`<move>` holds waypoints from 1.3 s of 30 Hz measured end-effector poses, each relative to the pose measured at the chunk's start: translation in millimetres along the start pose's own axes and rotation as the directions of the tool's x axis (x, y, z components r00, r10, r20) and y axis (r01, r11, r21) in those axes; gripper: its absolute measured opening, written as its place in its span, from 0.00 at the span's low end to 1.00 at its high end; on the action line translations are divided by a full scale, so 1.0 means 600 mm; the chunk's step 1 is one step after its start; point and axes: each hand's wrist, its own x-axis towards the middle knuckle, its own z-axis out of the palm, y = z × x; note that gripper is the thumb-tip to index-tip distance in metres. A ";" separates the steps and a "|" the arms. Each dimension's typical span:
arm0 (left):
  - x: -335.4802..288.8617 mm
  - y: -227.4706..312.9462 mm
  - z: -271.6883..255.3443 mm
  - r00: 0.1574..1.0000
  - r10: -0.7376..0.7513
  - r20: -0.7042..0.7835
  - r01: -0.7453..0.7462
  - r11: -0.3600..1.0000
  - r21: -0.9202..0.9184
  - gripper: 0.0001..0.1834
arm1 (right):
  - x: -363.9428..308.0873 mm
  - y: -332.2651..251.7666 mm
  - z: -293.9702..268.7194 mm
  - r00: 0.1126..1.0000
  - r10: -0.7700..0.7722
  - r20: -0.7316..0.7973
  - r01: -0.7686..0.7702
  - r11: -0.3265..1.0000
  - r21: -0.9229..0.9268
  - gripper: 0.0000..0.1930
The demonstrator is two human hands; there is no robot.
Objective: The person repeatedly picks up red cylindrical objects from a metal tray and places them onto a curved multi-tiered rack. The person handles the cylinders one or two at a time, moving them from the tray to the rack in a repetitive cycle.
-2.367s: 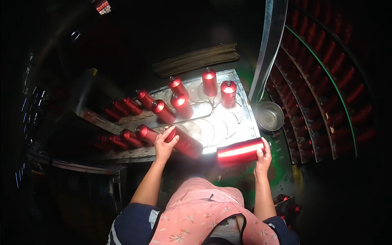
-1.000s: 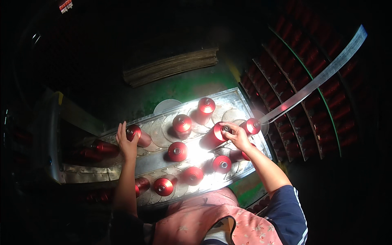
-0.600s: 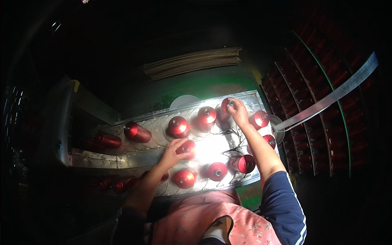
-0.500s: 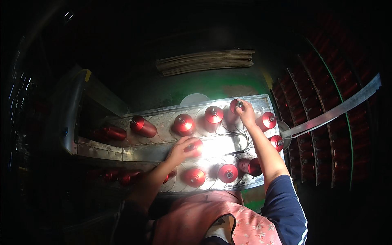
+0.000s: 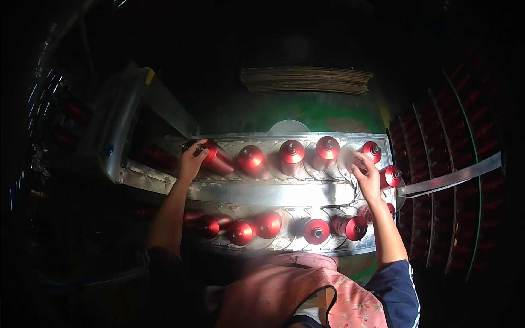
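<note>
From where I watch, the left hand, at nine o'clock, has its thumb and fingers closed on the neck end of a red bottle, whose body runs toward four o'clock. At three o'clock my view shows the right hand, its fingers parted and a little blurred, just beside another red bottle at one o'clock from it; I can't tell if they touch. Both bottles stand on a metal table among more of their kind. Beyond, I see stacked flat sheets at twelve and a dark rack at three.
</note>
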 end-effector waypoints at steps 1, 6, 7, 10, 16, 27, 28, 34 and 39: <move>0.014 -0.023 0.012 0.996 -0.074 -0.047 0.070 0.995 -0.066 0.19 | -0.025 -0.018 -0.003 1.000 -0.012 0.028 0.013 0.998 -0.058 0.21; 0.042 -0.150 0.023 0.970 -0.066 -0.236 0.069 0.998 0.007 0.23 | -0.154 -0.086 0.037 0.943 0.064 0.327 -0.072 0.997 0.013 0.21; 0.045 -0.166 0.017 0.971 0.008 -0.240 0.018 0.994 0.106 0.24 | -0.174 -0.099 0.059 0.914 0.059 0.402 -0.069 0.998 0.010 0.23; 0.031 -0.116 0.024 0.921 0.275 -0.278 -0.090 0.841 0.533 0.28 | -0.228 -0.077 0.136 0.892 -0.053 0.450 0.105 0.990 -0.091 0.29; -0.082 0.131 0.141 0.969 0.240 0.052 -0.236 0.969 -0.070 0.16 | -0.281 0.007 0.202 0.986 -0.032 0.162 0.058 0.986 -0.157 0.24; -0.291 0.318 0.389 0.718 0.267 0.643 -0.136 0.960 -0.246 0.13 | -0.331 0.023 0.091 0.924 0.121 -0.364 -0.145 0.989 -0.040 0.27; -0.320 0.319 0.410 0.677 0.260 0.689 -0.113 0.961 -0.252 0.13 | -0.349 0.017 0.078 0.902 0.090 -0.422 -0.143 0.985 -0.095 0.28; -0.571 0.299 0.561 0.300 0.076 0.951 0.134 0.984 -0.121 0.12 | -0.624 0.066 -0.016 0.773 0.161 -0.614 -0.133 0.987 0.093 0.23; -0.776 0.299 0.694 -0.159 0.013 0.987 0.045 0.999 -0.006 0.11 | -0.971 0.155 -0.045 0.310 0.426 -0.850 -0.487 0.839 0.243 0.20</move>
